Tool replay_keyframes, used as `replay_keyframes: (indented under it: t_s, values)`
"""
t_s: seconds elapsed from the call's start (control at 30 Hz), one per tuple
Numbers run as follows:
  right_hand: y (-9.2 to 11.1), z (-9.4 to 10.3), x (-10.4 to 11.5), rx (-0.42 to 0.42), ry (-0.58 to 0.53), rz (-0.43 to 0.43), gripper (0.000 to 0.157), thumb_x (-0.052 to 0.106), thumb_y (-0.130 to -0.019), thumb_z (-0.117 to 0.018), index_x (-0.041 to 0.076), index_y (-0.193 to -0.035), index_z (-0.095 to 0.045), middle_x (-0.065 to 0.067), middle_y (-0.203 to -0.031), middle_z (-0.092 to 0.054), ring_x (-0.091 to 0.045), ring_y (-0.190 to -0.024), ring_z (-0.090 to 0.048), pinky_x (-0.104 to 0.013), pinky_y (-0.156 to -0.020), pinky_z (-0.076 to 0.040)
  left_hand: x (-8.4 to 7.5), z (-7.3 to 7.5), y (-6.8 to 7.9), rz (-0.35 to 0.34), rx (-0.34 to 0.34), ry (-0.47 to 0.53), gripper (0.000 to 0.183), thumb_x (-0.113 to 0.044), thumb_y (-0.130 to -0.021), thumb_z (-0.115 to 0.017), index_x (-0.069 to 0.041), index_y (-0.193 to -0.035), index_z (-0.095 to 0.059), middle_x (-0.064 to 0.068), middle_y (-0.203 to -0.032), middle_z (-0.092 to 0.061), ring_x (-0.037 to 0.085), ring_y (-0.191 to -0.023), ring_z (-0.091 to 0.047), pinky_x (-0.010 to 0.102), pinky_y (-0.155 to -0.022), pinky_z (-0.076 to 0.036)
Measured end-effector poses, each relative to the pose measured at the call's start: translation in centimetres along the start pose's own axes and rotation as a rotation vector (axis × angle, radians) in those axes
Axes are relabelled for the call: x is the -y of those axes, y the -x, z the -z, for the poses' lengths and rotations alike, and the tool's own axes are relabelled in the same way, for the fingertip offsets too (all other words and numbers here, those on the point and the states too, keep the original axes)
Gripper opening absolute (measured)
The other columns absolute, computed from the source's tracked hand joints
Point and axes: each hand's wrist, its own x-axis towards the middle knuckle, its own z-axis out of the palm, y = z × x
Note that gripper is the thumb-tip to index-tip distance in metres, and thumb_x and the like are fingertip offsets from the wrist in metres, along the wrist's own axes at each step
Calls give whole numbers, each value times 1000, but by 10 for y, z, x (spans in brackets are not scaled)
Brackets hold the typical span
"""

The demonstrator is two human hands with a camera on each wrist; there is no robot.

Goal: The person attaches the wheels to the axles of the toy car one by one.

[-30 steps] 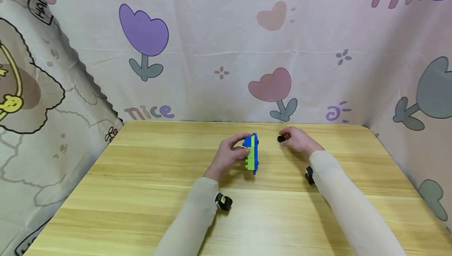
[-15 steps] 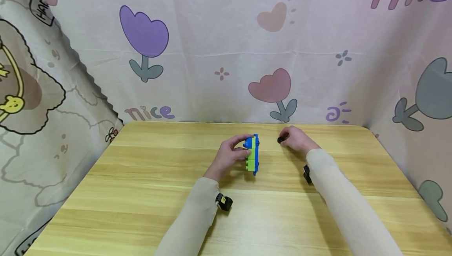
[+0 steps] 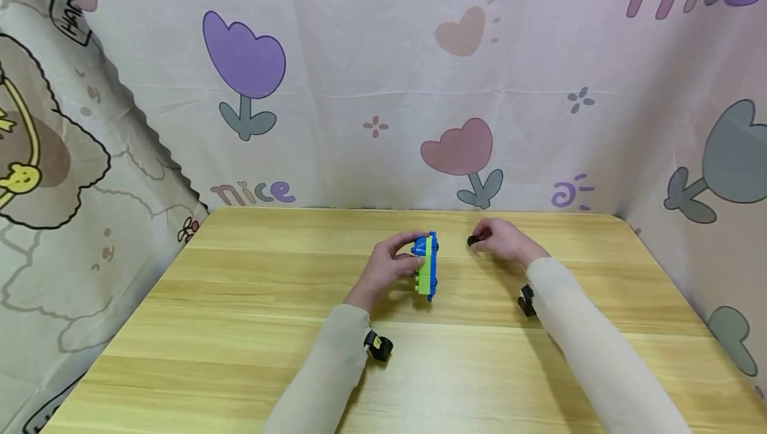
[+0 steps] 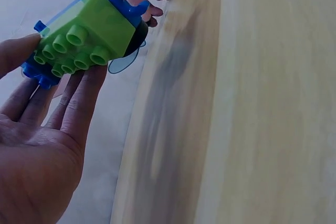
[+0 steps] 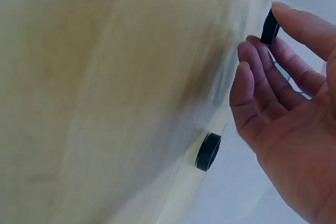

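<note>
Nearest, two pale sleeves [image 3: 323,374] enter from the bottom edge, each wearing a dark wrist device [image 3: 379,346] near the cuff. The left hand [image 3: 386,269] comes next, at six o'clock of the head view, pinching a green and blue block toy [image 3: 427,267] between thumb and fingers. The toy is turned on its side over the wooden tabletop [image 3: 269,274] — studs towards nine o'clock, blue base towards three.

Taking the toy as the dial's middle, the right hand [image 3: 503,239] is between two and three o'clock, well apart from it. Its thumb and index fingertip pinch a small black wheel [image 5: 270,28], the other fingers loosely bent (the right wrist view shows this best). In that view a second wheel [image 5: 208,152] sits on the tabletop, at seven o'clock from the pinched one — near, not touching. Farthest, a printed cloth [image 3: 347,41] hangs behind, its purple tulip [image 3: 244,54] between ten and eleven.
</note>
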Motion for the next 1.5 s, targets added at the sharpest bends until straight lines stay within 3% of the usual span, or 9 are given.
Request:
replay_keyframes:
  t_s: [0.5, 1.13, 1.5]
  values:
    - [21, 2, 11, -38, -52, 71, 26, 2, -86, -70, -6, -110, -63, -13, -97, -66, -26, -92, -60, -39, -82, -49, 1, 1, -1, -4, 2, -9, 41, -7, -92, -69, -23, -130, -65, 2, -141, -50, 27, -98, -65, 38, -82, -56]
    - [48, 1, 45, -88, -67, 175, 28, 0, -86, -72, -5, -112, -63, -11, -98, -63, -26, -91, -60, -41, -82, -53, 1, 0, 0, -12, 12, 11, 47, -5, -92, -69, -20, -136, -60, 1, -142, -49, 27, -99, -65, 38, -83, -56]
    - [59, -6, 65, -152, -65, 174, 30, -2, -85, -72, -5, -113, -63, -11, -103, -62, -24, -91, -61, -39, -80, -55, 2, 1, 1, 6, 15, 8, 43, -5, -92, -68, -22, -131, -65, 2, -143, -48, 27, -105, -64, 39, -82, -56]
